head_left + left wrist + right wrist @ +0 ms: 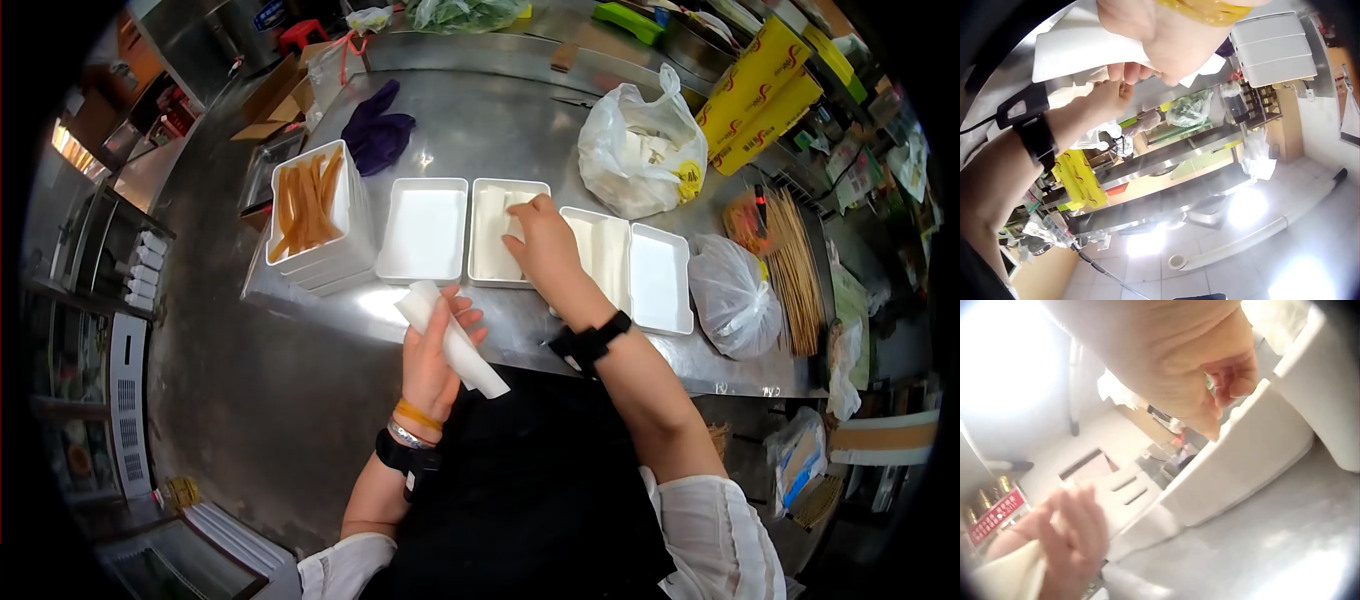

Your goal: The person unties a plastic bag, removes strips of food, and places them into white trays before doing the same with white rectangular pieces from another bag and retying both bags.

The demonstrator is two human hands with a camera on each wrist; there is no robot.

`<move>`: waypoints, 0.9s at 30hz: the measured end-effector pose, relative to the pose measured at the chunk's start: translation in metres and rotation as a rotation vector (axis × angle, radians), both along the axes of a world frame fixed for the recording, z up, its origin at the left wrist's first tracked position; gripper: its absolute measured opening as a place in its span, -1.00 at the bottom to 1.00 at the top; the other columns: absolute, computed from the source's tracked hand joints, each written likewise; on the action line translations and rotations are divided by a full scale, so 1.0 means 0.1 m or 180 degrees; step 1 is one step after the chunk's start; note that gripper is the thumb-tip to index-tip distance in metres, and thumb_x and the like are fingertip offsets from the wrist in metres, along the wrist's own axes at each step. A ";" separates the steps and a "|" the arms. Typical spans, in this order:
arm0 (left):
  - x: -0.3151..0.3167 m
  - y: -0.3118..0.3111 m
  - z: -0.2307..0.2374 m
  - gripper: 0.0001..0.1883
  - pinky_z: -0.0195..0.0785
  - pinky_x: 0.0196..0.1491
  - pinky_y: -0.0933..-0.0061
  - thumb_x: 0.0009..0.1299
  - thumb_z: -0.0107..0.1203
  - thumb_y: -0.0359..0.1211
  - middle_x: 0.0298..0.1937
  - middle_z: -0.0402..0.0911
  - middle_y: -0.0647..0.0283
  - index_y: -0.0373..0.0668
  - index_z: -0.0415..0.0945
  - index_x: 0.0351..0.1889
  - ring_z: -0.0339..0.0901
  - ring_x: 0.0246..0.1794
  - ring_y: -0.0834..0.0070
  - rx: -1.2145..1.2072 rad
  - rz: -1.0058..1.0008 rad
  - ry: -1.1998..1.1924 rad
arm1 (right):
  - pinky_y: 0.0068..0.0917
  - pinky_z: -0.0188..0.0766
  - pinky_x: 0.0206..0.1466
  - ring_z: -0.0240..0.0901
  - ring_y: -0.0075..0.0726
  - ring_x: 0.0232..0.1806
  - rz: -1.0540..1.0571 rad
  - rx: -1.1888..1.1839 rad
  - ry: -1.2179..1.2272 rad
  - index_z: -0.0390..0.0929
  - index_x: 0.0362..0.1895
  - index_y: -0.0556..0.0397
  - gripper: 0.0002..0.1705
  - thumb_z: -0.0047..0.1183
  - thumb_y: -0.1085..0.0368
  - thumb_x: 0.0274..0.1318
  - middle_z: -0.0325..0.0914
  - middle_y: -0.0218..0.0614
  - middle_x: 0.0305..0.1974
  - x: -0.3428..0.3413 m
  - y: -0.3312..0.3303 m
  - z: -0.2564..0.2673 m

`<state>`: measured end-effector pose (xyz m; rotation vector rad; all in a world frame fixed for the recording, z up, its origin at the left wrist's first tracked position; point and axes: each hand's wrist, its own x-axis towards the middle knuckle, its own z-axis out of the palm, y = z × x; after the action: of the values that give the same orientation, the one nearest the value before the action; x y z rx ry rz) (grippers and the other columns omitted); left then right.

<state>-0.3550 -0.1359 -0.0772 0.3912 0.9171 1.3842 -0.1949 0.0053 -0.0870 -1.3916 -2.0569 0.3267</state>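
Observation:
My left hand (430,345) holds a curved white sheet (455,345) in front of the table edge, thumb across it. In the left wrist view the white sheet (1079,53) sticks out past the hand. My right hand (547,245) reaches down into a white box (471,262) with white strips (490,215) in it. Its thumb and forefinger are bent and apart, at the strips. The right wrist view shows the right fingers (1235,378) loosely bent over the box's rim. Right of that box, another white box (590,211) holds more pale sheets.
A stack of white boxes (315,270) with brown strips (308,205) on top stands at the left. White boxes (425,230) flank the middle ones. Plastic bags (640,150), skewers (790,270) and yellow rolls (765,95) crowd the right. A purple cloth (378,128) lies behind.

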 end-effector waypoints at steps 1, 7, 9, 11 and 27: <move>0.00 0.00 0.01 -0.58 0.46 0.09 0.31 0.55 -0.02 -0.15 0.05 0.49 0.28 -0.19 0.35 0.24 0.49 0.05 0.45 0.0013 0.0016 -0.0085 | -0.38 0.47 -0.20 0.57 -0.16 -0.27 0.0160 -0.0002 0.0271 0.63 -0.16 0.16 -0.71 0.25 0.30 0.00 0.60 -0.16 -0.33 -0.01 -0.09 0.09; 0.01 0.07 -0.08 -0.52 0.36 0.23 0.25 0.60 -0.16 -0.18 0.25 0.39 0.08 -0.33 0.23 0.33 0.38 0.25 0.31 0.0375 -0.0109 -0.0331 | -0.60 0.38 -0.21 0.40 -0.64 -0.33 0.1380 -0.2168 0.1251 0.65 -0.26 0.11 -0.82 0.21 0.26 0.14 0.58 -0.43 -0.35 -0.08 -0.79 0.49; 0.04 0.07 -0.09 -0.51 0.34 0.25 0.24 0.60 -0.17 -0.17 0.25 0.38 0.07 -0.33 0.23 0.33 0.37 0.25 0.31 0.0372 -0.0086 -0.0355 | -0.62 0.37 -0.22 0.39 -0.63 -0.36 0.1171 -0.2217 0.1549 0.65 -0.26 0.12 -0.83 0.19 0.28 0.15 0.56 -0.45 -0.37 -0.07 -0.80 0.39; 0.04 0.07 -0.10 -0.51 0.33 0.25 0.19 0.60 -0.17 -0.16 0.25 0.38 0.06 -0.32 0.23 0.33 0.37 0.25 0.31 0.0313 -0.0069 -0.0455 | -0.64 0.36 -0.31 0.38 -0.63 -0.42 0.0996 -0.2112 0.1913 0.62 -0.25 0.12 -0.86 0.12 0.31 0.21 0.53 -0.46 -0.42 -0.05 -0.79 0.25; -0.02 0.02 -0.18 -0.69 0.48 -0.05 0.35 0.55 -0.03 -0.10 -0.19 0.54 0.40 -0.11 0.50 -0.02 0.53 -0.16 0.56 -0.0312 -0.0178 -0.0211 | -0.36 0.52 -0.41 0.64 -0.23 -0.57 -0.0179 -0.1373 0.1279 0.55 -0.29 0.25 -0.84 0.03 0.39 0.09 0.60 -0.08 -0.51 -0.15 0.29 0.05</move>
<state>-0.3566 -0.1344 -0.0956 0.2929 0.9091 1.2884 -0.2097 0.0342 -0.0815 -1.4756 -1.6696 0.9866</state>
